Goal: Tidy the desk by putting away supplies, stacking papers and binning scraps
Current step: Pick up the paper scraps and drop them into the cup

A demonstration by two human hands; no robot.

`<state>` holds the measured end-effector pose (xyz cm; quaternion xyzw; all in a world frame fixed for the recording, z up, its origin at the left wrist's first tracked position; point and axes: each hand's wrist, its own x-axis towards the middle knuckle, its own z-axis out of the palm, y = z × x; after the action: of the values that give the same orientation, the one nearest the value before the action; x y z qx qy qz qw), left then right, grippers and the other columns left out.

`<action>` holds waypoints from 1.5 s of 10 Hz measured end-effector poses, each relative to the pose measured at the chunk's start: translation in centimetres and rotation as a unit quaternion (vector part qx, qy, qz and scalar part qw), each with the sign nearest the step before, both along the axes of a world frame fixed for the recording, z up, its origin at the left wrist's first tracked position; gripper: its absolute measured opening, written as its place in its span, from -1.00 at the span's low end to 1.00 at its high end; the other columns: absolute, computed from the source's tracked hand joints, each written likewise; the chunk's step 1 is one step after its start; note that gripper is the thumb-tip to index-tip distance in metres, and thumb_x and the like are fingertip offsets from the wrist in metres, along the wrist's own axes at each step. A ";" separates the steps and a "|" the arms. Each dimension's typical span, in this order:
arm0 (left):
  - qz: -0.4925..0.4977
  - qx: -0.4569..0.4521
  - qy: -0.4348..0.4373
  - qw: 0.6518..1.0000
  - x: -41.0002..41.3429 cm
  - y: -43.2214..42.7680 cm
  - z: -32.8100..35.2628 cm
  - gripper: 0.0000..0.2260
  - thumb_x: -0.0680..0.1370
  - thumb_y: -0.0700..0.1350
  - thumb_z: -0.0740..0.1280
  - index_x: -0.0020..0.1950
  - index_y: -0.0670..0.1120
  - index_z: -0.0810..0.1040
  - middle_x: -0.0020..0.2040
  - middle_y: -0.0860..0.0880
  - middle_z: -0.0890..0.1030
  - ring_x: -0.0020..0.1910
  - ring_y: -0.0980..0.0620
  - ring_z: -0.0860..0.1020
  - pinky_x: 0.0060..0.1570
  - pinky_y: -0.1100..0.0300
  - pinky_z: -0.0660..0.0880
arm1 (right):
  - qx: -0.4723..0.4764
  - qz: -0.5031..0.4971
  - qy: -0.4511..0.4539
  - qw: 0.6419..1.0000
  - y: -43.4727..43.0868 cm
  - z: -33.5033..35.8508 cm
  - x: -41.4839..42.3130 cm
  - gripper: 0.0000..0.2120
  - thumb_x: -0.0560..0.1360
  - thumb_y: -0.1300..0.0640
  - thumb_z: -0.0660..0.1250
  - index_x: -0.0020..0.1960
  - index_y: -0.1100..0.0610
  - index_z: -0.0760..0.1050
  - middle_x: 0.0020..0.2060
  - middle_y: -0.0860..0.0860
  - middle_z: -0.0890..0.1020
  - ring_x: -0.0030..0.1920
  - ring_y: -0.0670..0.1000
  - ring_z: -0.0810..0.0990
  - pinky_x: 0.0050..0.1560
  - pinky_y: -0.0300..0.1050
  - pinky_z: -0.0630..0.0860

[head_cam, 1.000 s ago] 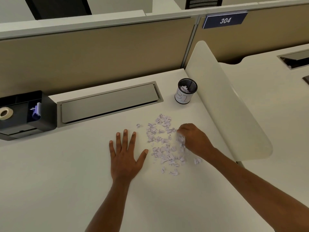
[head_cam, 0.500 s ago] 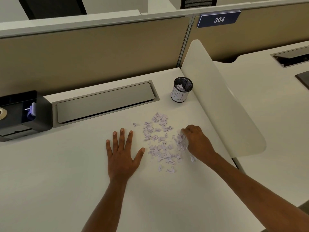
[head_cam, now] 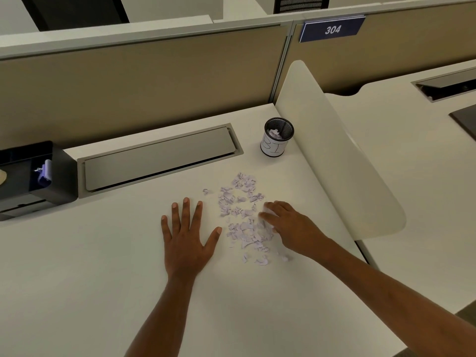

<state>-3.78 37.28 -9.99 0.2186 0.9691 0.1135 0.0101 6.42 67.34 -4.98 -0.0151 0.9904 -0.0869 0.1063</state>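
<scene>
Head view, one frame examined. White desk (head_cam: pixel 103 279), two bare forearms in shot.

Left hand (head_cam: pixel 189 243): palm down, flat on the desk, fingers straight and spread apart, thumb out towards the scraps. It holds nothing and lies just left of the pile without touching it.

Right hand (head_cam: pixel 291 228): palm down at the right edge of the pile, fingers reaching out nearly straight and resting on the scraps. The fingertips are blurred.

Torn paper scraps (head_cam: pixel 242 217): pale lilac, loose, scattered on the desk between the two hands, with a few strays at the near and far edges.

Black mesh cup (head_cam: pixel 278 137): upright beyond the pile, near the desk's far right corner, with a white handwritten label and a few scraps inside.

Also noted: grey cable-tray lid (head_cam: pixel 159 158), closed; black desk organiser (head_cam: pixel 56 173) at far left; rounded side divider (head_cam: pixel 334 155); blue sign reading 304 (head_cam: pixel 332 29).
</scene>
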 end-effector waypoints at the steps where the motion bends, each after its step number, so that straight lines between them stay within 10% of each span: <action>1: 0.001 -0.001 -0.002 1.000 0.0 0.0 0.0 -0.20 0.66 0.47 0.01 0.80 0.09 0.01 0.81 -0.03 -0.09 0.79 -0.12 -0.16 0.72 -0.31 -0.04 | 0.014 -0.002 0.055 0.998 -0.4 -0.4 0.3 -0.49 0.39 0.47 0.41 0.24 0.06 0.60 0.33 -0.01 0.58 0.28 0.07 0.56 -0.35 -0.19 0.58; 7: 0.002 0.002 -0.001 1.000 0.0 0.0 -0.1 -0.20 0.66 0.48 0.01 0.80 0.09 0.02 0.81 -0.02 -0.08 0.79 -0.12 -0.16 0.72 -0.31 -0.03 | -0.064 -0.099 0.088 0.989 0.4 -0.9 -2.2 -0.73 0.44 0.42 0.43 -0.02 0.12 0.76 -0.10 0.01 0.77 -0.11 0.07 0.70 -0.12 -0.11 0.61; 9: 0.001 0.002 -0.002 1.000 0.0 0.0 -0.1 -0.20 0.66 0.47 0.02 0.80 0.09 0.00 0.81 -0.02 -0.10 0.79 -0.12 -0.16 0.72 -0.31 -0.04 | -0.289 -0.311 0.067 0.903 2.4 1.8 -3.8 -0.82 0.42 0.35 0.52 -0.12 0.10 0.78 -0.22 -0.06 0.78 -0.20 -0.07 0.74 -0.01 -0.26 0.65; 11: 0.000 -0.001 -0.003 1.000 -0.1 0.0 -0.1 -0.20 0.66 0.48 0.02 0.80 0.09 0.00 0.81 -0.02 -0.11 0.79 -0.12 -0.17 0.72 -0.32 -0.03 | -0.470 -0.418 0.057 0.776 4.8 4.8 -5.5 -0.86 0.41 0.37 0.57 -0.05 0.24 0.75 -0.17 0.18 0.77 -0.20 0.10 0.73 0.05 0.00 0.73; 15: 0.002 0.002 -0.004 1.000 -0.1 0.0 -0.1 -0.20 0.66 0.47 0.06 0.80 0.09 0.00 0.81 -0.02 -0.09 0.79 -0.13 -0.16 0.72 -0.33 -0.02 | -0.476 -0.380 0.161 0.776 8.8 10.4 -15.3 -0.85 0.37 0.39 0.55 -0.12 0.19 0.72 -0.24 0.18 0.69 -0.28 0.11 0.66 -0.05 -0.02 0.72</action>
<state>-3.90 37.26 -10.09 0.2161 0.9693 0.1162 0.0133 -8.92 76.18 5.42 0.2999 0.7503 -0.5773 -0.1175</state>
